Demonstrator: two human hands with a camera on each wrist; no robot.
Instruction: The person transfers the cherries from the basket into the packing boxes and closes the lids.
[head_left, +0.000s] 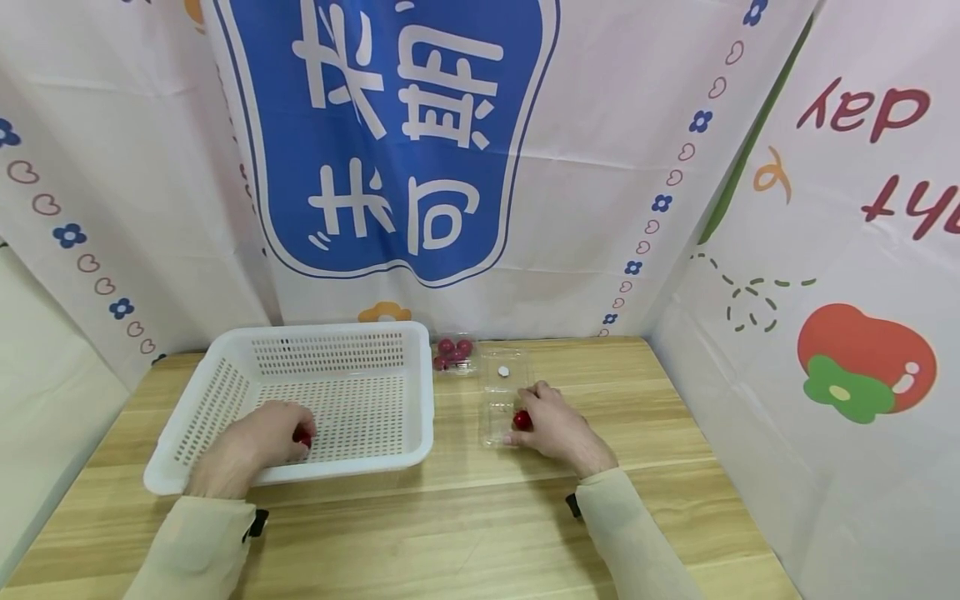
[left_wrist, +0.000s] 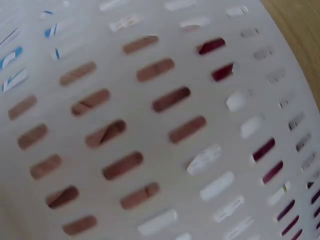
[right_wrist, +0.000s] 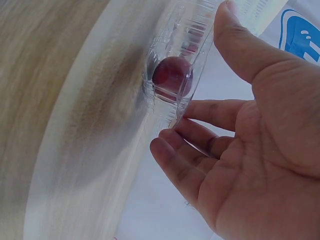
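In the head view my left hand (head_left: 273, 429) is inside the white plastic basket (head_left: 427, 400), its fingers curled round a small round red fruit (head_left: 303, 437). The left wrist view shows that hand (left_wrist: 122, 165) only through slots in the basket wall (left_wrist: 145, 115). A clear plastic clamshell box (head_left: 491, 408) lies unfolded on the table, with a white spot on its far half. My right hand (head_left: 555, 425) is at its right side, with one round dark-red fruit (right_wrist: 172, 77) in the near half. In the right wrist view the fingers lie loosely bent, touching the box's edge.
Behind the basket's right side, a second clear box (head_left: 453, 354) holds several red fruits. Both boxes and the basket stand on a wooden table (head_left: 465, 525). Printed cloth (head_left: 585, 208) hangs behind the table's back edge, and more cloth (head_left: 810, 450) borders its right side.
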